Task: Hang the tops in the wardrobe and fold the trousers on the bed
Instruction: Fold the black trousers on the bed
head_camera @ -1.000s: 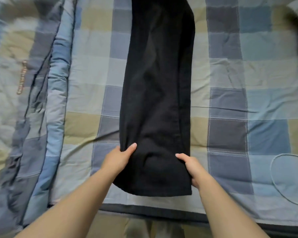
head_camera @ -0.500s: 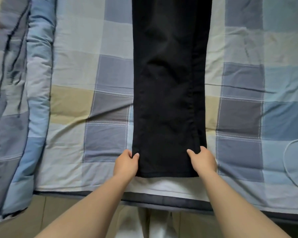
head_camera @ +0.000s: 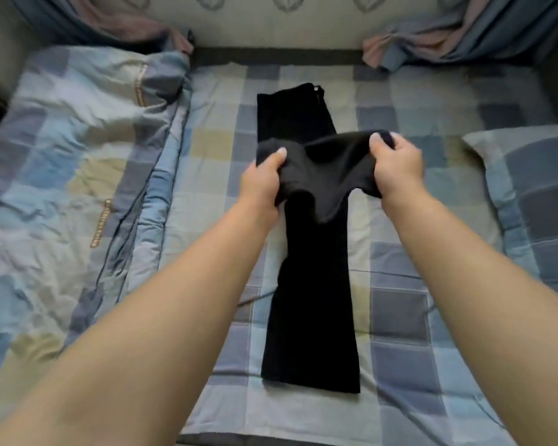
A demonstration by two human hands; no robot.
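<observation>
Quilt (head_camera: 78,175): bunched along left side of bed (head_camera: 400,317), well apart from the work.
Left hand (head_camera: 261,185): thumb and fingers clamped on one corner of the raised hem end.
Trousers (head_camera: 313,317): black, lying lengthwise mid-bed, waistband far; the gripped end is lifted above the middle section.
Right hand (head_camera: 397,169): pinching the opposite corner, level with the left, hands apart.
Pillow (head_camera: 535,194): right edge, apart.
Step advice: keep corners taut and level; lay hem square on waistband, edges aligned, then smooth.
</observation>
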